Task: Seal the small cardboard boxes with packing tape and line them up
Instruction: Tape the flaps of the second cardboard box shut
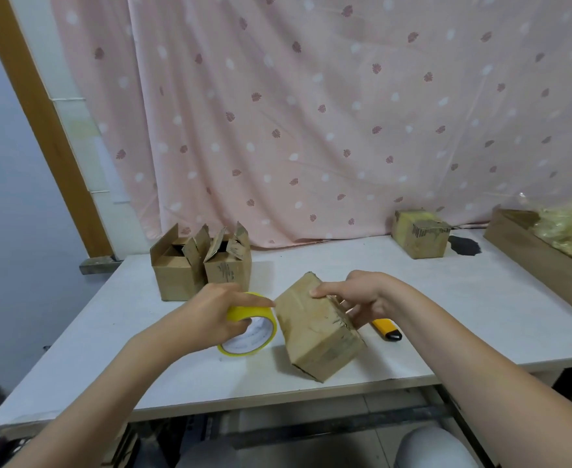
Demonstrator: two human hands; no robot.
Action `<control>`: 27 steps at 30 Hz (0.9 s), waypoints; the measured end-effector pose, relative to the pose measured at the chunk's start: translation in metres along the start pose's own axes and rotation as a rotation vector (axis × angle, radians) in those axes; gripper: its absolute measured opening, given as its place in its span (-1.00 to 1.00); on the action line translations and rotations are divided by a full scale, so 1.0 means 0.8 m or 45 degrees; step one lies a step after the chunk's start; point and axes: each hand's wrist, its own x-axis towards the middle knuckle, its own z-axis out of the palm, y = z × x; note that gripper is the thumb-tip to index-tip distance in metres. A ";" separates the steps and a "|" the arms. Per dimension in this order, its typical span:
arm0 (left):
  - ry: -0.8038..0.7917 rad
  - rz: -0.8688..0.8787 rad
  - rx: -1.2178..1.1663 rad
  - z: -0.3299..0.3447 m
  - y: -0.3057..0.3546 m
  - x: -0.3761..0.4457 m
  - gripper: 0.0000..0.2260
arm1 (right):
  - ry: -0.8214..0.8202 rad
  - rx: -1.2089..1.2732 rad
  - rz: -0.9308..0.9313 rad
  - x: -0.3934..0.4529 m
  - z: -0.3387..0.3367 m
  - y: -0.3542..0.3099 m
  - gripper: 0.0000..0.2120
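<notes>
A small closed cardboard box [318, 327] lies tilted on the white table [446, 305] in front of me. My right hand [362, 298] holds its far end, thumb on top and fingers down the right side. My left hand [217, 309] grips a yellow roll of packing tape [251, 329] that stands just left of the box, the forefinger pointing at the box's edge. Two open boxes [176, 265] [229, 261] stand side by side at the back left with their flaps up. A closed box [419, 233] sits at the back right.
A yellow utility knife [386, 330] lies on the table just right of the held box. A wooden tray [541, 258] with pale crinkled filling stands at the right edge. A dark stain [465, 245] marks the table near the far box. A pink curtain hangs behind.
</notes>
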 end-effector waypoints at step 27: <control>-0.197 -0.075 0.108 0.027 0.033 0.034 -0.41 | 0.238 -1.189 -0.844 -0.043 0.057 0.047 -0.43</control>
